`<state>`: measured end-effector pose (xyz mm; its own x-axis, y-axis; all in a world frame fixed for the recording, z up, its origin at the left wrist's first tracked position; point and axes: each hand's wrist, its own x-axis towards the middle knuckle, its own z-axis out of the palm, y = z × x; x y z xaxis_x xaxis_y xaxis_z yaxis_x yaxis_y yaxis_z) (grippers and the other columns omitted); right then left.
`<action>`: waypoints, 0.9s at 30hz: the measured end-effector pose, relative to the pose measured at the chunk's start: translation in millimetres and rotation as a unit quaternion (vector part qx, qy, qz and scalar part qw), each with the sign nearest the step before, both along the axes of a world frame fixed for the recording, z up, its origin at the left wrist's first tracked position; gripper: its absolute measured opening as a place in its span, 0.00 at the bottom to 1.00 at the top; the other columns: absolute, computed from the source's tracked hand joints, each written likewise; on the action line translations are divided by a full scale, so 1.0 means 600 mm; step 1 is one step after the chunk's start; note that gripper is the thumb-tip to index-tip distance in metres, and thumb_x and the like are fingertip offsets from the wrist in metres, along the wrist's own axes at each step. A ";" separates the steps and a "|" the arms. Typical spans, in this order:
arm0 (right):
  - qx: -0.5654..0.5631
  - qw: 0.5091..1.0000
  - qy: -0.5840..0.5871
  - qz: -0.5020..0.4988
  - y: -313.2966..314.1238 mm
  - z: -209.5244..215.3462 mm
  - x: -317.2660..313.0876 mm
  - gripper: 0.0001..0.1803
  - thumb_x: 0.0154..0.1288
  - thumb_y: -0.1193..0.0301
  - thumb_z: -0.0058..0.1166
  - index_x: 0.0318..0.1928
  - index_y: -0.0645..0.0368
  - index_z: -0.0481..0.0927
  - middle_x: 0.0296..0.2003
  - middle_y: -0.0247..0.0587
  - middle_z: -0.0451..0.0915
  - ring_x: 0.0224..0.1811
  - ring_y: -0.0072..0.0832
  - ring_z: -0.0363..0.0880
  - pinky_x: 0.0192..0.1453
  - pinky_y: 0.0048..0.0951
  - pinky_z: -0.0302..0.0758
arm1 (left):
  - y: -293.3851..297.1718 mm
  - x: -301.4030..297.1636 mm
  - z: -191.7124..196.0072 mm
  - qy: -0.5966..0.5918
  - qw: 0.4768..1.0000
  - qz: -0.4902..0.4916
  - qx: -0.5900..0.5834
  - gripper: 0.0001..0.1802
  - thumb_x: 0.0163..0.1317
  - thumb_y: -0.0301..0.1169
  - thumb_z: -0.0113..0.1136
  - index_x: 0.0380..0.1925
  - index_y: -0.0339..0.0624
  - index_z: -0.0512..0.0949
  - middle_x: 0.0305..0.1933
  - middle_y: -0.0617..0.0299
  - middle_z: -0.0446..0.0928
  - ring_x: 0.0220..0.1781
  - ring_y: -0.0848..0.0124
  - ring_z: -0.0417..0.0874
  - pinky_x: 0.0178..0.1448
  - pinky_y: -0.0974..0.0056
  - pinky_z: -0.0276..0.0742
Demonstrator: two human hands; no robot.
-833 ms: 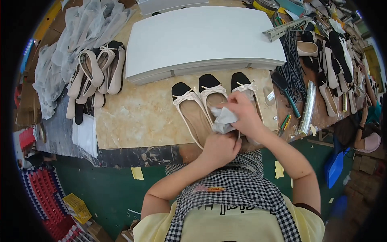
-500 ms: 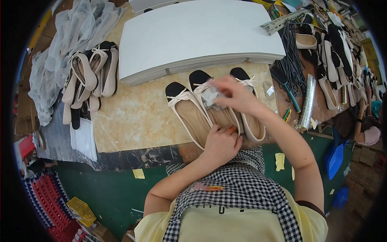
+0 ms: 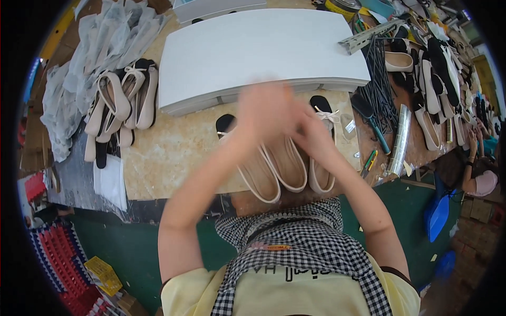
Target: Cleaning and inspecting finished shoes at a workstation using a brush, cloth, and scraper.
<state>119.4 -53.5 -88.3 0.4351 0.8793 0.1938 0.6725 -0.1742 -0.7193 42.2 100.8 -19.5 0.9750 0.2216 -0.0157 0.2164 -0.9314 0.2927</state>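
Three beige ballet flats with black toes lie side by side, heels toward me: a left flat [image 3: 259,179], a middle flat [image 3: 291,167] and a right flat [image 3: 322,176]. A pale bow shows on the right one. My left hand [image 3: 265,113], smeared by motion, is above the front of the middle flat and hides its toe and bow. Close against it, my right hand [image 3: 312,131] is over the side of the middle flat, between it and the right flat. Its fingertips are partly hidden behind the left hand. What either hand holds cannot be made out.
A large white box [image 3: 253,47] stands behind the flats. More flats [image 3: 118,105] and translucent wrapping [image 3: 100,45] lie at left. To the right are a brush [image 3: 373,124], a tape strip [image 3: 401,139], black rods [image 3: 377,79] and another pile of flats [image 3: 432,89].
My left hand has moved from the middle flat's heel up over its front. My right hand has drawn slightly nearer me. The pale crumpled paper it was handling there no longer shows.
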 end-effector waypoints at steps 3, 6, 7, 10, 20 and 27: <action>-0.044 0.998 0.030 0.014 -0.056 0.049 -0.029 0.25 0.61 0.73 0.62 0.59 0.61 0.75 0.56 0.49 0.75 0.56 0.43 0.77 0.59 0.33 0.73 | 0.157 0.071 -0.077 -0.295 0.891 0.058 0.339 0.34 0.63 0.58 0.53 0.62 0.51 0.73 0.63 0.41 0.69 0.65 0.46 0.67 0.74 0.42 0.51; -0.017 0.998 0.054 0.002 -0.101 0.055 -0.037 0.25 0.62 0.75 0.60 0.60 0.61 0.74 0.56 0.51 0.74 0.55 0.43 0.79 0.59 0.34 0.75 | 0.193 0.074 -0.101 -0.248 0.907 0.153 0.304 0.30 0.62 0.54 0.56 0.60 0.51 0.76 0.59 0.47 0.73 0.61 0.48 0.71 0.64 0.39 0.63; -0.016 0.998 0.054 -0.002 -0.108 0.054 -0.036 0.25 0.62 0.75 0.60 0.60 0.61 0.74 0.56 0.51 0.74 0.55 0.43 0.79 0.59 0.34 0.75 | 0.175 0.073 -0.086 -0.251 0.936 0.160 0.189 0.27 0.61 0.49 0.59 0.57 0.50 0.78 0.53 0.48 0.75 0.55 0.50 0.73 0.60 0.45 0.68; 0.055 0.960 0.261 -0.085 -0.135 0.069 -0.028 0.27 0.65 0.73 0.57 0.65 0.59 0.71 0.57 0.48 0.75 0.58 0.38 0.77 0.62 0.36 0.74 | 0.057 0.060 -0.034 -0.199 0.975 0.094 0.015 0.13 0.56 0.38 0.65 0.40 0.46 0.83 0.36 0.54 0.77 0.42 0.54 0.77 0.48 0.54 0.75; -0.026 0.681 0.730 -0.062 -0.082 0.114 -0.076 0.28 0.70 0.62 0.54 0.66 0.60 0.68 0.65 0.46 0.70 0.65 0.36 0.71 0.67 0.39 0.72 | -0.108 -0.164 -0.029 -0.371 0.914 0.011 -0.163 0.08 0.50 0.28 0.65 0.33 0.42 0.82 0.50 0.47 0.78 0.56 0.59 0.77 0.62 0.56 0.72; 0.047 0.980 -0.046 0.189 0.006 0.109 -0.128 0.38 0.53 0.69 0.67 0.65 0.59 0.69 0.71 0.54 0.58 0.73 0.47 0.58 0.70 0.42 0.65 | -0.093 -0.188 -0.025 -0.365 0.552 0.301 -0.687 0.21 0.72 0.32 0.45 0.63 0.39 0.67 0.48 0.50 0.78 0.46 0.66 0.80 0.55 0.63 0.74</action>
<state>42.5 -49.9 -22.9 0.0597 0.9504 0.3053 0.7388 0.1636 -0.6537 -70.4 44.9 -34.3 0.5883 0.7772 -0.2233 -0.2778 0.4536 0.8468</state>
